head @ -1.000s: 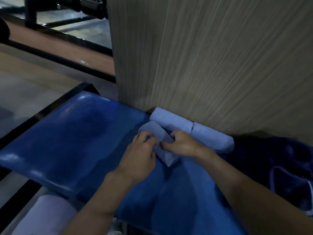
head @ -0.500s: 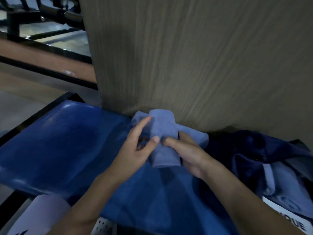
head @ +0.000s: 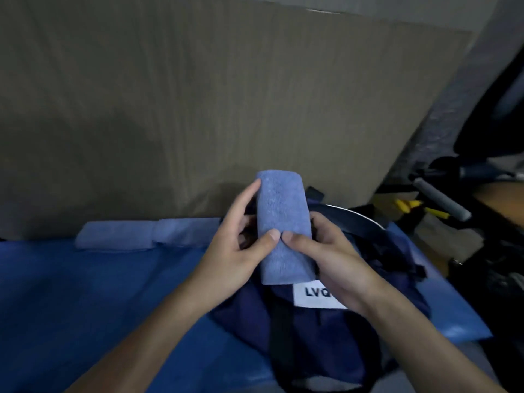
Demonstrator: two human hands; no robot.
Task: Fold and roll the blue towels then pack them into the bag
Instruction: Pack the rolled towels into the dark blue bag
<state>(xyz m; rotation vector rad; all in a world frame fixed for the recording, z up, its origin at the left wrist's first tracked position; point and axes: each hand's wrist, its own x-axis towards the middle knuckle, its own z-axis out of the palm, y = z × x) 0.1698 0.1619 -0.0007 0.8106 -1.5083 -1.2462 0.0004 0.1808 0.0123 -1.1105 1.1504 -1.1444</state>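
Observation:
A rolled light-blue towel (head: 282, 222) is held upright in the air between both hands, above the dark navy bag (head: 314, 336). My left hand (head: 241, 251) grips its left side, thumb on the front. My right hand (head: 331, 259) grips its right side, thumb meeting the left thumb. The bag lies on the blue table (head: 85, 302) under my hands and carries a white label (head: 314, 296) with dark letters. Two more rolled blue towels (head: 147, 234) lie end to end along the back of the table, to the left of my hands.
A wood-grain board (head: 226, 95) stands upright right behind the table. At the right are a dark bar with a grey foam grip (head: 442, 202), yellow parts (head: 411, 207) and dark equipment. The table's right edge (head: 453, 293) runs close by the bag.
Both hands lifted the rolled towel off the table and carried it right, over the bag. My view swung right, so the two rolled towels now sit to the left.

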